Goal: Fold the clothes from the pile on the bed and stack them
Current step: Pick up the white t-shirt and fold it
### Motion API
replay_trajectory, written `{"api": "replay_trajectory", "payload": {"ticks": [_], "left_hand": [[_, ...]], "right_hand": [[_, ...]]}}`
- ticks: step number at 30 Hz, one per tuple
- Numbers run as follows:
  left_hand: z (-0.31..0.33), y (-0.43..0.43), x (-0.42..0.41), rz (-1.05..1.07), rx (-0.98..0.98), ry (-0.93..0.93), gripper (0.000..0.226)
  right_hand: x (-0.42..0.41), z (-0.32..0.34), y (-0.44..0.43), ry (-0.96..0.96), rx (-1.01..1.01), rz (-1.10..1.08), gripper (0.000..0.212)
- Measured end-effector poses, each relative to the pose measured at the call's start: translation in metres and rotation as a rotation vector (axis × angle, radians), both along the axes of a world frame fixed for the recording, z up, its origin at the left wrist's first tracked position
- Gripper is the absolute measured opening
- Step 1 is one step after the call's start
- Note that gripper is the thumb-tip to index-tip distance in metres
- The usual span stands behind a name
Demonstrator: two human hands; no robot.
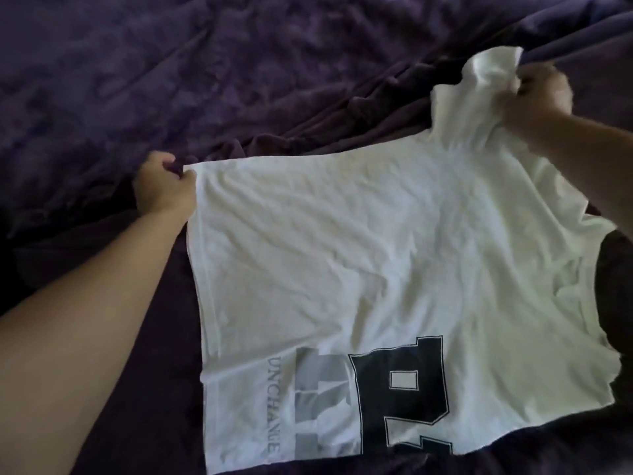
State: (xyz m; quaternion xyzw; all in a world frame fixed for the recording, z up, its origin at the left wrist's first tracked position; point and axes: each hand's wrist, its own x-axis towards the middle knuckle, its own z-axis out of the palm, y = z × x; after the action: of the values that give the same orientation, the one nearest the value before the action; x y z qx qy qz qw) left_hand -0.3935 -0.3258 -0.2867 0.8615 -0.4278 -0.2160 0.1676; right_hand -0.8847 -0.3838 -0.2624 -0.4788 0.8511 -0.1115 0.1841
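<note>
A white T-shirt with large dark and grey letters lies spread sideways across the purple bed, its hem to the left. My left hand pinches the far hem corner. At the upper right, my right hand grips the bunched shoulder and sleeve of the shirt, lifting that part slightly off the bed. The shirt's printed letters sit near the bottom of the view, close to me.
A rumpled purple blanket covers the bed all around the shirt, with thick folds running behind it toward the upper right. A dark piece of fabric shows at the right edge under the shirt.
</note>
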Motion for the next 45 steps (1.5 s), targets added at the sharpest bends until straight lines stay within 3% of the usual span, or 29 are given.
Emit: {"api": "replay_trajectory", "payload": {"ticks": [4,8,12,15,17,19,22,26,31,34,36,40,43,45], "left_hand": [[0.019,0.089,-0.005,-0.04,-0.069,-0.044,0.031],[0.03,0.224,-0.018,0.061,0.173,0.033,0.026],[0.037,0.346,-0.031,0.18,0.499,0.15,0.04],[0.039,0.394,-0.036,0.16,0.503,0.167,0.024],[0.039,0.401,-0.039,0.186,0.483,0.214,0.007],[0.036,0.404,-0.041,0.25,0.451,0.272,0.014],[0.037,0.401,-0.041,0.308,0.349,0.351,0.018],[0.054,0.408,-0.026,0.239,0.313,0.422,0.014],[0.076,0.449,-0.019,0.136,0.426,0.393,0.008],[0.077,0.448,-0.018,0.164,0.423,0.44,0.005],[0.071,0.429,-0.017,0.228,0.349,0.506,0.005],[0.056,0.382,-0.015,0.356,0.162,0.639,0.011],[0.045,0.368,-0.021,0.312,0.108,0.64,0.029],[0.035,0.371,-0.028,0.193,0.143,0.529,0.046]], "right_hand": [[0.021,0.013,0.083,0.066,-0.104,0.293,0.062],[0.038,0.02,0.203,-0.025,-0.068,0.348,0.037],[0.058,0.031,0.326,-0.168,0.075,0.477,0.01],[0.071,0.031,0.414,-0.144,0.222,0.658,0.019],[0.073,0.025,0.455,-0.048,0.322,0.797,0.043],[0.071,0.017,0.47,0.02,0.3,0.788,0.049],[0.069,0.011,0.461,0.024,0.158,0.627,0.021],[0.06,0.033,0.44,-0.053,0.178,0.576,0.014],[0.046,0.065,0.468,0.014,0.565,0.738,0.02],[0.047,0.067,0.449,-0.042,0.704,0.715,0.022],[0.051,0.058,0.416,-0.098,0.617,0.651,0.02],[0.057,0.048,0.357,0.003,0.163,0.398,0.022],[0.065,0.051,0.376,-0.003,-0.156,0.552,0.013],[0.07,0.044,0.418,-0.016,-0.16,0.759,0.024]]}}
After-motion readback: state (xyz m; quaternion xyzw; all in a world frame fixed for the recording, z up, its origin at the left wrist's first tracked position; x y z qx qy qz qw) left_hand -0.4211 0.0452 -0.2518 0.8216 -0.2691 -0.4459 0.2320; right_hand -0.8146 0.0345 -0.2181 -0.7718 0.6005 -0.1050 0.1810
